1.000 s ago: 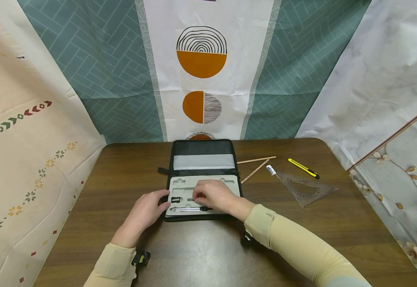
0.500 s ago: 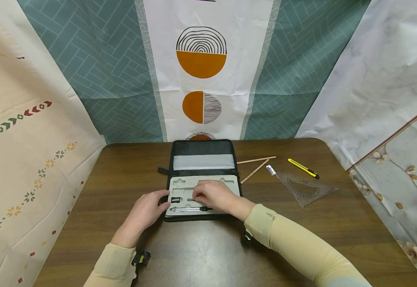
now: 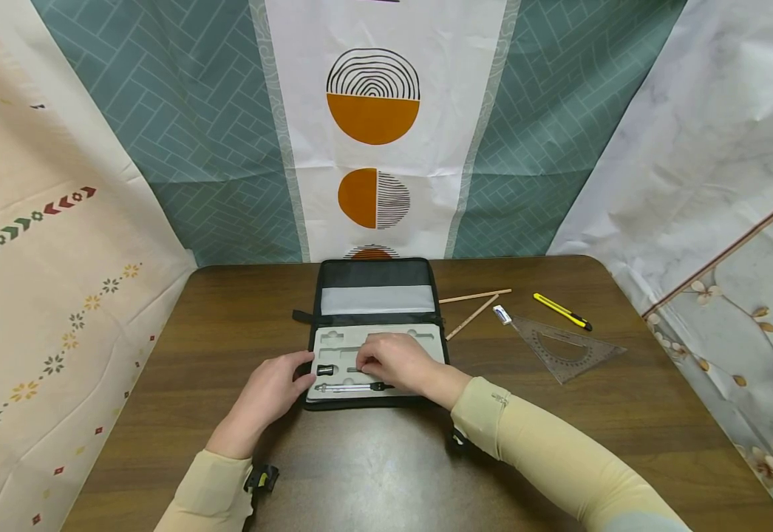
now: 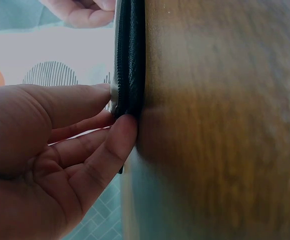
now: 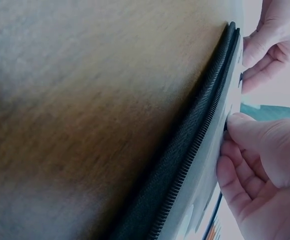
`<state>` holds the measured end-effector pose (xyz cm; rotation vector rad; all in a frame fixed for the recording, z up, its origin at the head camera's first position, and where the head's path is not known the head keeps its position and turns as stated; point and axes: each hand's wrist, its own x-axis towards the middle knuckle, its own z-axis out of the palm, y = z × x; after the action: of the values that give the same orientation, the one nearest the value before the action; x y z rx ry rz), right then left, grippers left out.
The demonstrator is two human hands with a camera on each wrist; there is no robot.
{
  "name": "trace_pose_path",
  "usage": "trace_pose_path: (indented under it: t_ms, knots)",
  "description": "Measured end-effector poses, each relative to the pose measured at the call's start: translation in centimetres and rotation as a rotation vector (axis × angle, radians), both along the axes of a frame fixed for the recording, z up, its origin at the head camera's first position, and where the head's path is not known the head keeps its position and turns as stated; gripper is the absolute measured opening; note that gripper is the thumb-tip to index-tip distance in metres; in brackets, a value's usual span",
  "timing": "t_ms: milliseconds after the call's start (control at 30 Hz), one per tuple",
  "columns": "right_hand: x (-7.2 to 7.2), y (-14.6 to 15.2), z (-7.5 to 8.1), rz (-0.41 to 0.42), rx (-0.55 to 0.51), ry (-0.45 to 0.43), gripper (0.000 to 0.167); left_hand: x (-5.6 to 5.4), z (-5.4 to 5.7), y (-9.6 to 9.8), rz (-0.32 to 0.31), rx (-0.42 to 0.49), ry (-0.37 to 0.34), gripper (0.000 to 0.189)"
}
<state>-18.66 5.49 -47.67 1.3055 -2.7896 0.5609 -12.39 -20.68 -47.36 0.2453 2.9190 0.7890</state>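
A black zip-up drawing-set case (image 3: 378,273) lies unzipped and spread flat, with a pale moulded tray (image 3: 333,355) in its near half. My left hand (image 3: 270,386) grips the case's left edge, thumb at the tray's rim and fingers against the zipper side in the left wrist view. My right hand (image 3: 396,360) reaches over the tray, its fingertips pinching a small dark piece (image 3: 352,370) at a recess; the fingers hide most of it. A black pencil sharpener (image 3: 325,370) sits in the tray's left part. Below it lies a silver compass (image 3: 346,388), its right end under my right hand.
Right of the case, two wooden pencils (image 3: 473,318) lie at an angle to each other. Beyond them are a white eraser (image 3: 502,315), a clear set square (image 3: 562,349) and a yellow box cutter (image 3: 562,312). Fabric hangs around the wooden table (image 3: 240,310).
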Motion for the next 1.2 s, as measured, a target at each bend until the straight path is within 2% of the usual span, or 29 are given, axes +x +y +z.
trace_pose_path:
  t_ms: [300,633,833,1200]
  knots:
    - [0.0,0.0,0.1,-0.01,0.017,-0.021,0.006,0.0,0.0,0.0,0.001,-0.002,-0.008,0.044]
    - [0.1,1.0,0.6,0.028,0.003,-0.048,0.008,0.0,0.1,0.1,-0.001,-0.003,-0.003,0.045]
    - [0.0,1.5,0.6,0.03,-0.031,-0.024,0.007,0.0,0.2,0.1,-0.002,-0.001,0.005,0.044]
    - [0.0,1.2,0.4,0.021,-0.004,0.001,0.005,0.0,0.0,0.0,-0.003,-0.01,-0.005,0.045]
